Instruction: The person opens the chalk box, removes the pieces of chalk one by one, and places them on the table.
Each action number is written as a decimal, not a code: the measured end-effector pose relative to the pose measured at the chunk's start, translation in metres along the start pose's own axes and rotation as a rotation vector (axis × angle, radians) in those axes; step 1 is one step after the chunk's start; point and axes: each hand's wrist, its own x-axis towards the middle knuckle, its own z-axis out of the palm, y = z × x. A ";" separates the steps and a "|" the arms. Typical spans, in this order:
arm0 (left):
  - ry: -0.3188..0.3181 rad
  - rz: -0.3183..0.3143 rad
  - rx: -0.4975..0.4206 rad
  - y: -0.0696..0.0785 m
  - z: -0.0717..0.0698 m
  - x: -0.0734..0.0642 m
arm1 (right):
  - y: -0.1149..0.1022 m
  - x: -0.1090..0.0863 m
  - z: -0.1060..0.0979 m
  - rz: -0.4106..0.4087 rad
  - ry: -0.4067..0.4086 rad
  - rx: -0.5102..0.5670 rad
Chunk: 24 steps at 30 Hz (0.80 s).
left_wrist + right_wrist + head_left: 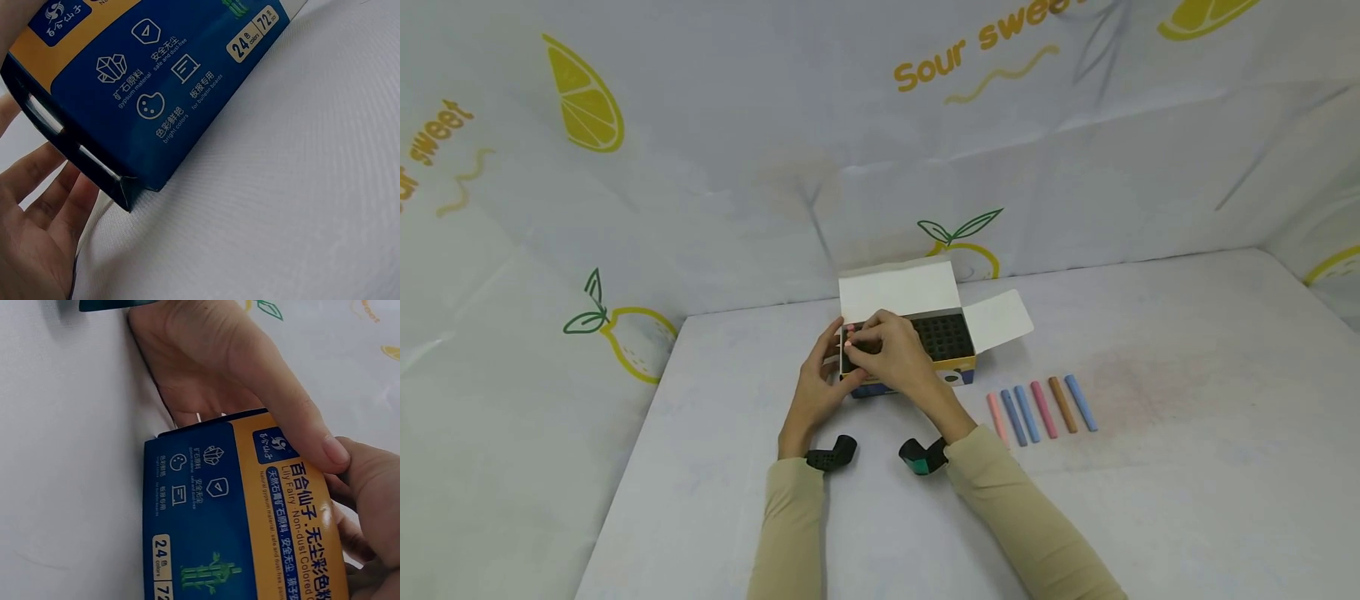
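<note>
A blue and yellow chalk box [961,365] stands with its lid raised, showing a dark grid of holes. My left hand [817,392] grips the box's left end. Its thumb lies on the front face in the right wrist view, with the other fingers round the end. Above the left part of the grid, my right hand [898,354] pinches a pink chalk stick [847,343] between thumb and fingers. Another pink chalk end [851,327] shows in the holes just behind. The right fingers hide much of the left holes.
Right of the box lies a row of chalk sticks: one pale pink [997,415], several blue [1081,402], one magenta [1043,409] and one brown [1063,405]. A white side flap [997,318] sticks out from the box's right end. Behind stands a lemon-printed cloth [737,208].
</note>
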 end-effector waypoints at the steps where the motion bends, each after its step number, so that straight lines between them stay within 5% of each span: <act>1: 0.001 0.000 -0.001 0.000 0.000 0.000 | -0.001 0.000 0.000 0.011 -0.006 -0.002; 7: -0.003 -0.006 -0.011 -0.001 0.000 0.000 | -0.004 0.001 -0.001 0.053 -0.037 -0.018; 24: -0.010 -0.043 -0.005 0.000 0.001 0.002 | -0.006 0.005 -0.001 -0.043 0.066 0.107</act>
